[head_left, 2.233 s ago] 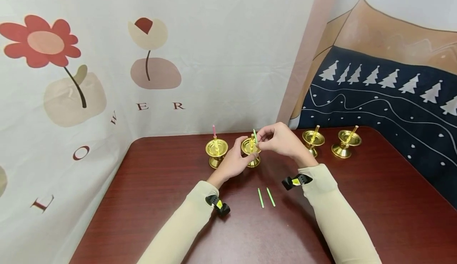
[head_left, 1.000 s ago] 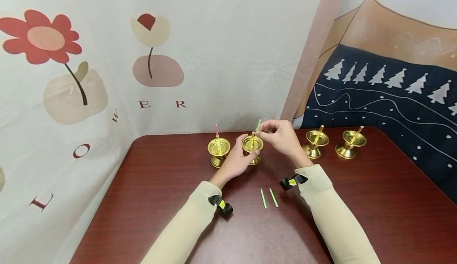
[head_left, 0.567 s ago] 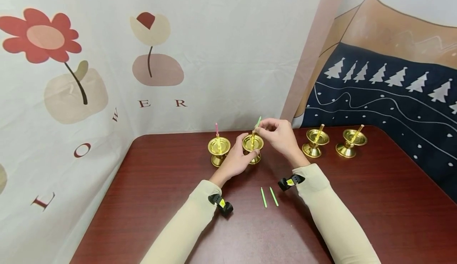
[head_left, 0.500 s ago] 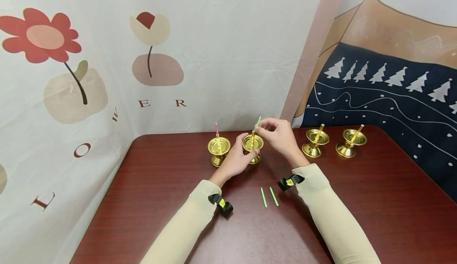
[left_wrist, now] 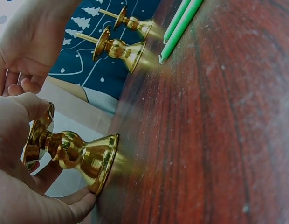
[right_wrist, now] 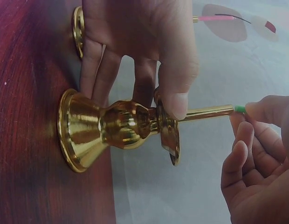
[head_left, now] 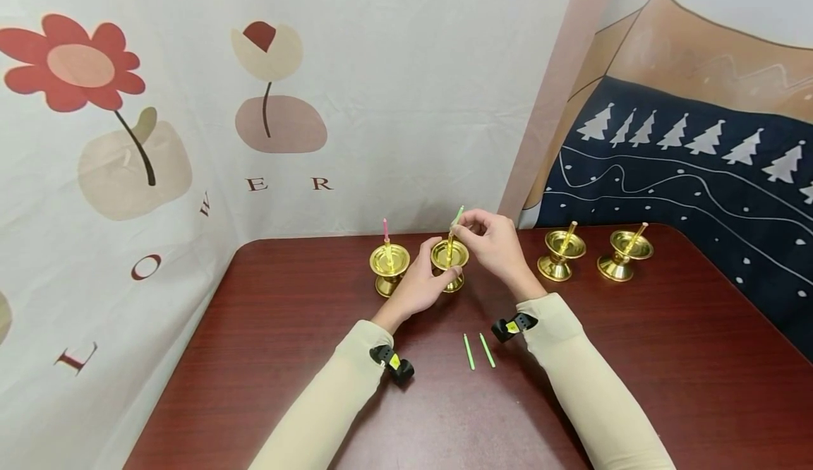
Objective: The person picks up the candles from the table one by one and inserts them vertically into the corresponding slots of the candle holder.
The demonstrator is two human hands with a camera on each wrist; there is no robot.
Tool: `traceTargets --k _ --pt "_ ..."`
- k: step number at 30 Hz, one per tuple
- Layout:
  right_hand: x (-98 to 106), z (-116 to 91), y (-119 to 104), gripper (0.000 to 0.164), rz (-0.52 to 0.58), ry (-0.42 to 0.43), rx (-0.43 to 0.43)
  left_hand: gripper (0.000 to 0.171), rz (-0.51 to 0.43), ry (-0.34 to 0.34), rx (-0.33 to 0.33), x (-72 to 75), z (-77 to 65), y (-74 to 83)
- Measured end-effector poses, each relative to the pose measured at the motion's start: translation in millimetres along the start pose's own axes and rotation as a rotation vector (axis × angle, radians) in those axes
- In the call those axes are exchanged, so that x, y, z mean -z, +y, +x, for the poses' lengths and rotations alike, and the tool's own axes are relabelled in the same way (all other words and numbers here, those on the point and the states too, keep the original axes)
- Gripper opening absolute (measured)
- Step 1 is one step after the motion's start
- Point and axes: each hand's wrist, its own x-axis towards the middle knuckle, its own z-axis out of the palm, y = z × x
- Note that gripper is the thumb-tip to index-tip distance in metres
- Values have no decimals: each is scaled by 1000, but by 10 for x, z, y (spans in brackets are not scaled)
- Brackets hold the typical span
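The left hand (head_left: 422,285) grips the holder (right_wrist: 128,123), and the right hand (head_left: 495,243) pinches a candle (right_wrist: 239,108). Between the hands, the candle has just come from beside the holder's tube (right_wrist: 209,112) to its upper end, leaning, so fitting seems under way but unfinished.

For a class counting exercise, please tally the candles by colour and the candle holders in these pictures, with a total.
Gold candle holders: 4
Green candles: 3 (one pinched in the right hand)
Pink candle: 1
Total: 8
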Motion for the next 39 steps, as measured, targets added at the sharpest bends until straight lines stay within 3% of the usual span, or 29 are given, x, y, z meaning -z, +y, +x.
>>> traceTargets --k 28,39 --pt "-1 -13 -31 5 -95 -6 68 79 -6 -13 0 19 0 33" --pt "-21 -7 -22 4 -169 -2 163 80 -5 -11 -2 18 -4 11"
